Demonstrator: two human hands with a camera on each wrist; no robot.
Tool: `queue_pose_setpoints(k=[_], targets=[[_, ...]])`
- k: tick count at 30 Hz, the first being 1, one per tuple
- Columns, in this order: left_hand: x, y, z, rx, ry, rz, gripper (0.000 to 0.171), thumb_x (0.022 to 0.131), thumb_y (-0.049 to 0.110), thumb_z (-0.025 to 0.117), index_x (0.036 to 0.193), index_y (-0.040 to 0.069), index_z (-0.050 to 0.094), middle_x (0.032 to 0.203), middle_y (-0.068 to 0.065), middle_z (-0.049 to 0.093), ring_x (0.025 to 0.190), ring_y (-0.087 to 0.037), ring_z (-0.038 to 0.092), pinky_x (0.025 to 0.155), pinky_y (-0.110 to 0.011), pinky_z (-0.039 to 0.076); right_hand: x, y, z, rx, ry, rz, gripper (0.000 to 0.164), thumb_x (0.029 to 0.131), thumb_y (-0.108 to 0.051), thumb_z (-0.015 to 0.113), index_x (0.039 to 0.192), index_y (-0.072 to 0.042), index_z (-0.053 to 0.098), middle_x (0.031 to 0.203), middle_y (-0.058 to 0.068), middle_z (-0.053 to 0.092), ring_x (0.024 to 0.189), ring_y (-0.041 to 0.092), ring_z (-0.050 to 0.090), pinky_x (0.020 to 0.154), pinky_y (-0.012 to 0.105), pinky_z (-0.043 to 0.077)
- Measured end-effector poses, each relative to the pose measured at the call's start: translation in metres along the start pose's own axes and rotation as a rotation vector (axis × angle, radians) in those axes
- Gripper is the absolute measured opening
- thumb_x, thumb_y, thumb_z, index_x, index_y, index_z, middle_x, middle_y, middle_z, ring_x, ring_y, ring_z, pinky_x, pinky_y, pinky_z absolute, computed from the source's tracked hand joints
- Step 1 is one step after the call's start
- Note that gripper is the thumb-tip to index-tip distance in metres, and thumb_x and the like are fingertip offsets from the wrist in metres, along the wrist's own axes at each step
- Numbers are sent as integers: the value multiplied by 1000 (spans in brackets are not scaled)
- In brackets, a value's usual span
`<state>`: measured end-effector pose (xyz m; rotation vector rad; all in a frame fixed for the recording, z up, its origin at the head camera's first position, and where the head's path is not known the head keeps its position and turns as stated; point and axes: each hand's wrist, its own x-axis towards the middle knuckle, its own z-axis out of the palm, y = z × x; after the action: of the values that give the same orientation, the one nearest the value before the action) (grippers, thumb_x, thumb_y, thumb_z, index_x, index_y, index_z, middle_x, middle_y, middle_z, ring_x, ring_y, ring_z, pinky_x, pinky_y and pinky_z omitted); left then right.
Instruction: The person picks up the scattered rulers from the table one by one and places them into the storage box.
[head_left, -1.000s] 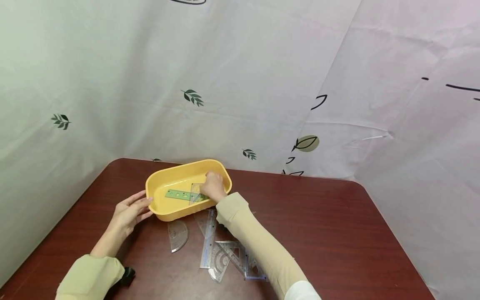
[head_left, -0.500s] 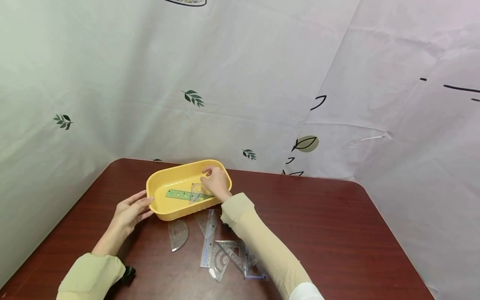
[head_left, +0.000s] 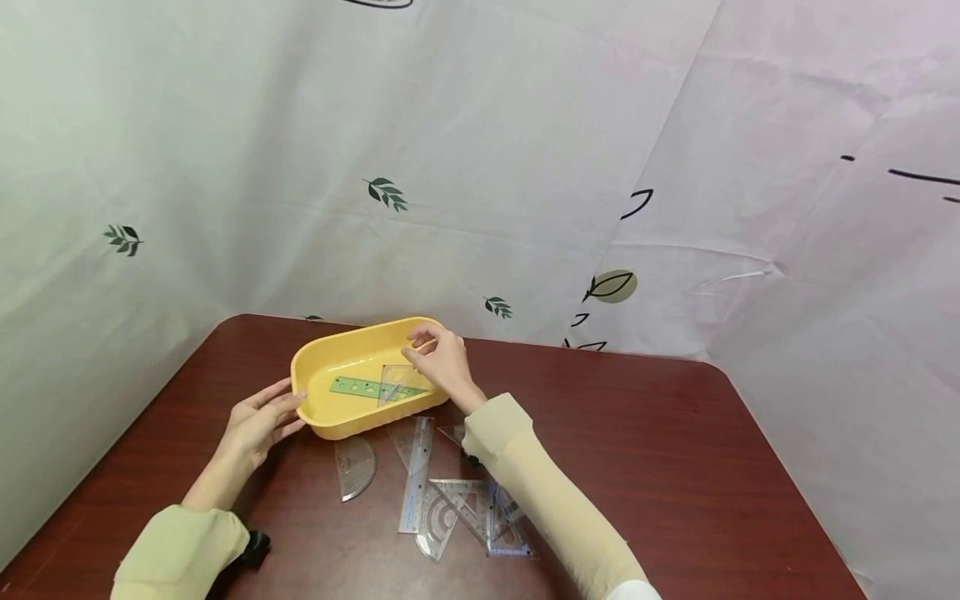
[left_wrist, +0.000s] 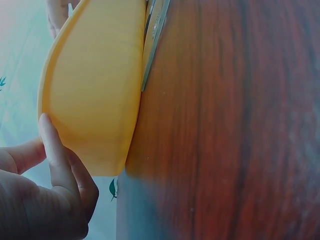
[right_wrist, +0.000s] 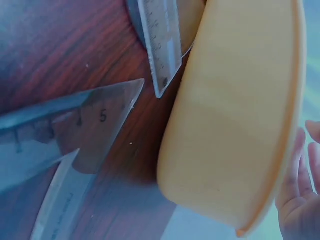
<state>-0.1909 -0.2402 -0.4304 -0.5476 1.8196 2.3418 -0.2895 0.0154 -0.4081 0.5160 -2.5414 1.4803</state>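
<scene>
A yellow plastic tub (head_left: 375, 423) stands near the table's back edge. Inside lie a green ruler (head_left: 352, 387) and a clear set square (head_left: 390, 375) partly over it. My left hand (head_left: 251, 427) pinches the tub's left end, thumb at the rim; the left wrist view shows fingers (left_wrist: 59, 167) against its yellow wall (left_wrist: 95, 90). Above the tub's right end hovers my right hand (head_left: 446, 362), fingers loosely bent and nothing visible between them. In the right wrist view that hand (right_wrist: 300, 205) is beyond the tub's rim.
In front of the tub lie a clear half-round protractor (head_left: 356, 471), a clear ruler (head_left: 417, 475), another protractor (head_left: 435, 527) and overlapping set squares (head_left: 474, 521). My right sleeve (head_left: 551, 492) partly covers them. A leaf-printed white curtain (head_left: 480, 167) hangs behind the table (head_left: 637, 433).
My right hand has risen from inside the tub toward its right rim, its fingers parting. The left hand and the tub stay about where they were.
</scene>
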Motion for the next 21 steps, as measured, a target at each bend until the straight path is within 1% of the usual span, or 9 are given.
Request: queue_pose_setpoints(k=[4,8,10,18,21], targets=[[-1,1,1,5,0,-3,80,91,13,66,154,7,17,76,19,68,72,0,67,64,-18,59,-9,-6,-4,43,-36,2,20,83,-17,75,100,-7,70,89,5,67,72,12,64,54,18,54],[-1,2,1,2,1,0,83,90,14,67,154,6,14,75,20,67,71,0,67,64,-18,59,-19,-13,-6,22,-68,-25,18,82,-19,77,97,-12,70,88,4,68,72,13,64,56,17,53],[-1,2,1,2,2,0,84,90,14,67,154,6,14,75,20,67,71,0,67,64,-18,59,-24,-17,-7,6,-85,-40,18,81,-19,77,96,-12,71,88,4,68,72,13,64,58,16,52],[-1,0,0,9,-10,1,85,91,13,66,154,5,11,75,20,67,72,0,67,65,-18,59,-47,-29,-18,-1,-164,-48,23,81,-16,77,100,-5,70,91,6,69,75,19,66,62,17,53],[-1,0,0,12,-17,6,84,91,13,66,154,5,10,76,20,67,72,1,67,65,-18,59,-56,-31,-24,-4,-201,-31,21,81,-15,77,99,-7,70,94,7,70,76,19,66,64,17,53]])
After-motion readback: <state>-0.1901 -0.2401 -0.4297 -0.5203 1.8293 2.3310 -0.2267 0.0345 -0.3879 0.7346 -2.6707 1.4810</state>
